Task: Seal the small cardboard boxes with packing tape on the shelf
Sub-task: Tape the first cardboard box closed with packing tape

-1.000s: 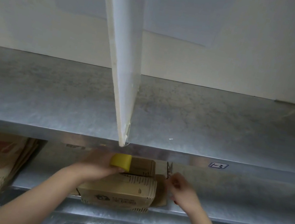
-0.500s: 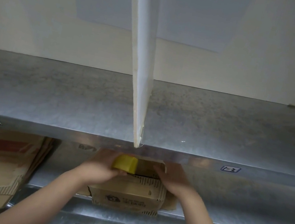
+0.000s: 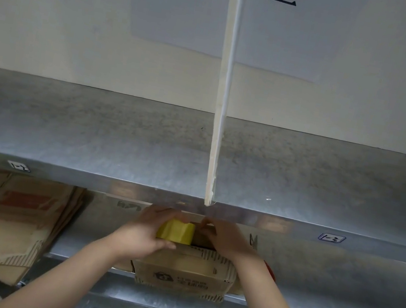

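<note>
- Your left grip (image 3: 144, 235) curls round the yellow packing-tape roll (image 3: 176, 231) atop the small brown cardboard box (image 3: 183, 275) on the metal shelf (image 3: 307, 294).
- Your right grip (image 3: 224, 239) lies just right of it, along the box's length; hold unclear.

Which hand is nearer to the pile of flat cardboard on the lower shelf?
Left. The left hand grips the yellow tape roll right of the cardboard pile; the right hand is farther right, beyond the roll.

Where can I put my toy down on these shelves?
The top shelf is bare both sides of the white divider. Below, there's room right of the scissors. Crowded: box, left hand and right hand in the middle; flat cardboard at left.
</note>
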Motion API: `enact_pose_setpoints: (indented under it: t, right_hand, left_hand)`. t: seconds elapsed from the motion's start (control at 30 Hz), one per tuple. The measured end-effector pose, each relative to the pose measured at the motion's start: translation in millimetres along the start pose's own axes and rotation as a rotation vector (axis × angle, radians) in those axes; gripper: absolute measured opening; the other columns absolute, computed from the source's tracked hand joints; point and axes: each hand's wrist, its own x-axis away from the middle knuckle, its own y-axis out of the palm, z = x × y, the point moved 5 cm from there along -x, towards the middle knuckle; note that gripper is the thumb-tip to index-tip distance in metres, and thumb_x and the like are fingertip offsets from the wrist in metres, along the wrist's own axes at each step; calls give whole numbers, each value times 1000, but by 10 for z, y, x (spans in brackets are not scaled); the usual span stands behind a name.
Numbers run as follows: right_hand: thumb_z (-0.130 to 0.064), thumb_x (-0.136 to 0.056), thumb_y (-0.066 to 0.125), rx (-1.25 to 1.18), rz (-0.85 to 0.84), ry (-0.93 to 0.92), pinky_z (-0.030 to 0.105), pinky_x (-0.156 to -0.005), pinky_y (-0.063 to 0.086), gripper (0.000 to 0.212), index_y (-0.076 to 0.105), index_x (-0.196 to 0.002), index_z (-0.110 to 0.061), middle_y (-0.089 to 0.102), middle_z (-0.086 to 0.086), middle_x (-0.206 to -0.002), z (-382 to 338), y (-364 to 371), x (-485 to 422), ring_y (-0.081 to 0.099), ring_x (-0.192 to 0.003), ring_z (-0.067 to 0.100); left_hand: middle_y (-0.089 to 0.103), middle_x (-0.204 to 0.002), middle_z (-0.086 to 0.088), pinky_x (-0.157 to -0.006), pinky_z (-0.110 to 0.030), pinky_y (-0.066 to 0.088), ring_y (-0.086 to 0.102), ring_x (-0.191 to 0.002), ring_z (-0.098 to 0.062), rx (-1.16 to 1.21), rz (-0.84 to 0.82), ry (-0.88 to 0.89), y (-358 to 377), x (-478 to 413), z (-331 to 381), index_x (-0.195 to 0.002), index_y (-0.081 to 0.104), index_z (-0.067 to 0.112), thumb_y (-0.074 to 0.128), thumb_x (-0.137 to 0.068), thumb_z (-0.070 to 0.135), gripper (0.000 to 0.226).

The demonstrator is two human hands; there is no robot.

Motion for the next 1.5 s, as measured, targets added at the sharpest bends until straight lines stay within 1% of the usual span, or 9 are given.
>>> enact_pose_setpoints:
  t: [0.13, 0.3, 0.57, 0.73, 0.83, 0.93, 1.13, 1.3, 1.5]
  right_hand:
    - [-29, -105, 36, 7, 26, 32, 10, -66, 39, 24, 60, -106, -25, 64, -5, -102, -33, -40, 41, 56, -83, 6]
    - [-38, -106, 29, -137, 60, 99, 20, -57, 40, 35, 53, -85, -24, 58, -3, -76, -132, -35, 94, 53, -62, 7]
    - [-43, -95, 57, -317, 31, 60, 2, -61, 42, 11, 55, -104, -39, 57, -27, -90, -194, -175, 217, 54, -82, -10]
    - [-37, -94, 60, -273, 103, 112, 4, -58, 39, 29, 60, -123, -31, 58, -16, -101, -114, -242, 255, 52, -82, -8]
    - [-39, -96, 56, -293, 157, 137, 6, -62, 37, 10, 65, -97, -38, 61, -18, -97, -110, -318, 320, 52, -81, -9]
    - [-33, -93, 60, -405, 251, 149, 9, -68, 40, 15, 65, -79, -37, 64, -22, -87, -121, -444, 456, 58, -84, -4]
    - [-38, -76, 66, -500, 337, 129, 7, -57, 41, 8, 69, -72, -31, 71, -14, -75, -102, -435, 793, 63, -71, -4]
    - [-31, -86, 69, -547, 296, 271, 15, -53, 41, 20, 71, -67, -26, 69, -10, -63, 116, -204, 890, 60, -57, -1]
    - [-32, -88, 68, -529, 327, 293, 26, -66, 47, 11, 70, -79, -25, 71, -6, -73, 325, -206, 929, 65, -72, 9]
  left_hand:
    - [36, -141, 15, -105, -23, 29, 29, -131, -5, 52, 4, -57, -23, 23, -48, -129, 39, 54, 69, -84, 46, 55]
    - [40, -115, 24, -82, -12, 31, 36, -109, 0, 156, 59, -110, -105, 25, 29, -111, 36, 60, 70, -82, 50, 46]
    - [56, -96, 28, -68, -3, 39, 53, -87, 14, 197, 80, -75, -233, 58, 196, -99, 48, 54, 73, -80, 48, 32]
    - [57, -107, 22, -82, -13, 40, 54, -101, 0, 217, 83, -79, -287, 63, 264, -109, 51, 46, 72, -81, 47, 35]
    - [54, -103, 31, -75, -2, 39, 54, -102, 5, 228, 60, -83, -334, 98, 333, -102, 49, 51, 69, -82, 50, 29]
    - [48, -97, 37, -66, 1, 38, 48, -87, 16, 245, 49, -110, -389, 169, 406, -98, 41, 57, 68, -78, 58, 33]
    - [57, -107, 32, -77, 0, 37, 52, -100, 14, 171, 138, 38, -428, 269, 613, -103, 50, 58, 77, -73, 53, 40]
    - [45, -111, 39, -83, -2, 31, 45, -105, 8, 62, 154, 96, -260, 232, 659, -116, 52, 53, 77, -73, 51, 50]
    - [47, -127, 21, -102, -19, 33, 39, -124, -3, -112, 116, 55, -125, 140, 429, -128, 53, 39, 75, -78, 46, 55]
